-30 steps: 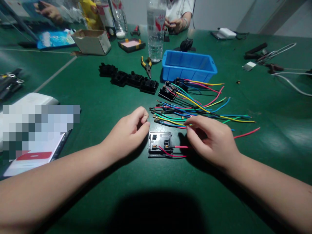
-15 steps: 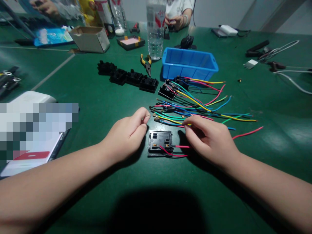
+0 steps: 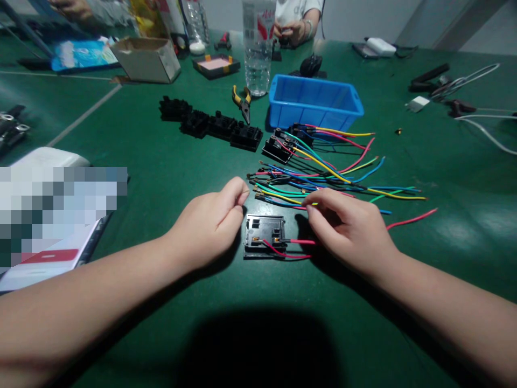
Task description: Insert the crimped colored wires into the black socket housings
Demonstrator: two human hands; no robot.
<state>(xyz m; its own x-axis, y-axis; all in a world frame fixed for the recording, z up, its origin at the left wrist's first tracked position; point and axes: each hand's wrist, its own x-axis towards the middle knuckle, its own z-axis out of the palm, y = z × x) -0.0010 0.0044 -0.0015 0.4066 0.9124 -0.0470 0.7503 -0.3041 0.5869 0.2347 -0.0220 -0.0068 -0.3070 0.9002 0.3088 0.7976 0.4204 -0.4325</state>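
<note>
A black socket housing [image 3: 264,236] with red wires plugged into it lies on the green table between my hands. My left hand [image 3: 210,223] rests just left of it, fingers curled into a loose fist with nothing visible in them. My right hand [image 3: 349,229] sits to the right of the housing, its fingertips pinched on a yellow wire at the near edge of a loose bundle of coloured wires [image 3: 323,183]. A red wire [image 3: 412,219] runs out from under this hand to the right.
A blue bin [image 3: 315,102] stands behind the wires, with a row of black housings [image 3: 210,125], pliers [image 3: 241,102] and a water bottle [image 3: 257,48] to its left. A cardboard box [image 3: 147,59] and another person's hands [image 3: 291,32] are at the far edge. Papers [image 3: 52,253] lie at left.
Both hands stay almost still. The view has tipped slightly, so everything sits a little lower-left. My right fingertips have shifted a bit up along the yellow wire.
</note>
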